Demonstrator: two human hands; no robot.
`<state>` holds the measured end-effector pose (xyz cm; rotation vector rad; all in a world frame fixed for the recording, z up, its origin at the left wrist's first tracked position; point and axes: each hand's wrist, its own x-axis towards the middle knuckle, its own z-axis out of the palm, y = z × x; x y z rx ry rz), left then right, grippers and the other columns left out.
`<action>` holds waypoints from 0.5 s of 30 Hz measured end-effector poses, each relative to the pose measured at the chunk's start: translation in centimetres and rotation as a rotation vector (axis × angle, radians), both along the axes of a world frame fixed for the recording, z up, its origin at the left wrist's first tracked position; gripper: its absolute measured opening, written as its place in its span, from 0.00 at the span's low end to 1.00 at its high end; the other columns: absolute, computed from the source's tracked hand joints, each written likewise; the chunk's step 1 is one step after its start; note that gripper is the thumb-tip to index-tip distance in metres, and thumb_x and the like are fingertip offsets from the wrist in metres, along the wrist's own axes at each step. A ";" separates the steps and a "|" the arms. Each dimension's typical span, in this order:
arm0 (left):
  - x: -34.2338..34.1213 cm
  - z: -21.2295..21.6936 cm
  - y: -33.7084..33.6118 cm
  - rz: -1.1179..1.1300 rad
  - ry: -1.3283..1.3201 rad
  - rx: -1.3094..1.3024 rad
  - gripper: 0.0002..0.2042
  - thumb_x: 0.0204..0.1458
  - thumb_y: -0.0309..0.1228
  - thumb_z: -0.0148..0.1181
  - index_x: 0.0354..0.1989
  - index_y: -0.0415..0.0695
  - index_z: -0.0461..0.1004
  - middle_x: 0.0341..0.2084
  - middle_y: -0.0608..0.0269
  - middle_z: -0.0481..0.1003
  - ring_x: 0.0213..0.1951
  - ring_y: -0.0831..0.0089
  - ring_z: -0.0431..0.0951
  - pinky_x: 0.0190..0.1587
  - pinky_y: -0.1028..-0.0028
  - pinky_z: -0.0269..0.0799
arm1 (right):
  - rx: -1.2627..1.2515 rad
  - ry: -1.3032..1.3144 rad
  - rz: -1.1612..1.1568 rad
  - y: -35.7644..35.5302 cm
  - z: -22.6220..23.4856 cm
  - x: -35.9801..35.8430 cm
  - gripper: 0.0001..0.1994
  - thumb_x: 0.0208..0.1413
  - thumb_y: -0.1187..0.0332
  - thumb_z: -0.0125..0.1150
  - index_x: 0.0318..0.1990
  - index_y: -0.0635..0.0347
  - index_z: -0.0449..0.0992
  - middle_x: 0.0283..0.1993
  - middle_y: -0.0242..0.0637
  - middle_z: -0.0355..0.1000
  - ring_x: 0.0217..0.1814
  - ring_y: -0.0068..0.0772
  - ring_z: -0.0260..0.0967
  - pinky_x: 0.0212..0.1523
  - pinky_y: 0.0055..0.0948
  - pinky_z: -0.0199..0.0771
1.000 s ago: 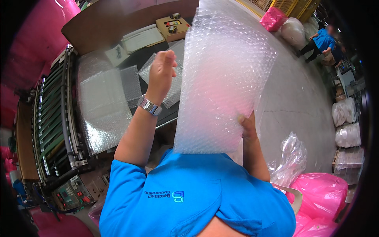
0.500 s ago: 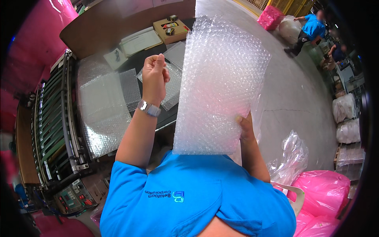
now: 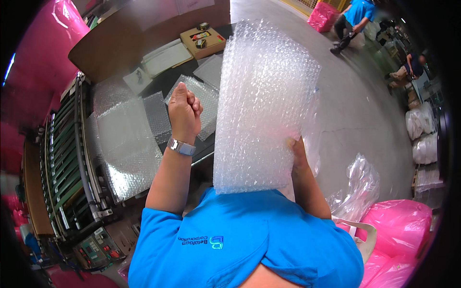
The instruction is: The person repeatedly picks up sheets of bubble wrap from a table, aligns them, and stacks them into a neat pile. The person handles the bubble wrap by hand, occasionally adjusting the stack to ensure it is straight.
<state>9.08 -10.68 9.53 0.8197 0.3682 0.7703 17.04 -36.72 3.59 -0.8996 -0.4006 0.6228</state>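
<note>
Clock directions were taken from the middle of the view, with 12 at its top. A stack of bubble wrap, many clear sheets deep, stood raised in front of the chest, reaching from the centre up towards 12 and 1 o'clock. The right hand, at 3 o'clock, was closed on its side edge: the thumb lay on the near face, and the fingers were hidden behind. This edge grip presumably pinched the layers together while leaving most of the broad face uncovered. The lower edge overlapped the blue shirt; whether the chest bore any weight could not be told. The left hand, at 10 o'clock, was curled into a loose fist, thumb upward, apart from the stack; no held thing was visible, though its palm was hidden. Below it a metal watch circled the wrist.

Behind this hand, loose sheets lay flat on the dark bench, probably laid so because such light, floppy wrap would not stand unaided. Papers lay at 11 o'clock; nearer 12, a cardboard box carried two tape measures, perhaps for easy reach. A slatted machine occupied 9 o'clock, pink bags 4 o'clock, and a co-worker stood between 1 and 2 o'clock.
</note>
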 end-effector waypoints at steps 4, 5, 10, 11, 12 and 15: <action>1.4 0.7 -0.3 -0.100 0.245 0.436 0.14 0.55 0.42 0.43 0.26 0.46 0.65 0.15 0.70 0.63 0.14 0.82 0.61 0.15 0.81 0.56 | 0.018 0.059 0.027 -0.9 0.4 -0.4 0.40 0.37 0.66 0.63 0.59 0.58 0.46 0.54 0.41 0.55 0.56 0.37 0.55 0.52 0.37 0.60; 1.7 0.2 -0.6 -0.138 0.324 0.756 0.15 0.56 0.41 0.41 0.26 0.42 0.66 0.16 0.69 0.64 0.15 0.80 0.60 0.19 0.80 0.58 | -0.030 0.073 0.042 -1.0 0.2 -0.7 0.41 0.37 0.67 0.63 0.60 0.57 0.45 0.55 0.41 0.54 0.56 0.37 0.55 0.53 0.36 0.60; 4.6 -2.2 -0.3 -0.251 0.162 0.608 0.14 0.56 0.33 0.42 0.35 0.35 0.71 0.20 0.66 0.71 0.22 0.78 0.66 0.26 0.76 0.62 | -0.177 0.049 -0.012 -1.7 -0.6 -0.5 0.47 0.36 0.69 0.64 0.62 0.58 0.38 0.61 0.37 0.47 0.62 0.33 0.46 0.57 0.33 0.52; 5.7 -3.2 -0.3 -0.106 0.069 0.688 0.13 0.56 0.34 0.42 0.28 0.39 0.69 0.17 0.69 0.68 0.18 0.81 0.64 0.21 0.79 0.61 | -0.073 0.033 0.018 -1.3 -1.3 -0.1 0.47 0.36 0.66 0.64 0.62 0.57 0.38 0.60 0.37 0.48 0.62 0.33 0.46 0.58 0.33 0.51; 5.7 -3.7 0.8 -0.339 -0.053 -0.055 0.14 0.56 0.36 0.42 0.19 0.45 0.62 0.14 0.71 0.62 0.13 0.85 0.57 0.14 0.82 0.55 | -0.006 0.057 0.013 -1.1 -0.8 -0.1 0.47 0.37 0.65 0.64 0.62 0.56 0.39 0.60 0.37 0.49 0.62 0.34 0.46 0.58 0.34 0.50; 7.3 -1.8 0.2 -0.230 0.003 -0.039 0.16 0.56 0.40 0.42 0.17 0.50 0.56 0.12 0.73 0.56 0.12 0.86 0.53 0.12 0.83 0.51 | 0.043 0.039 -0.024 -0.8 -0.7 -0.5 0.46 0.37 0.62 0.64 0.62 0.55 0.38 0.59 0.37 0.50 0.62 0.34 0.46 0.59 0.35 0.48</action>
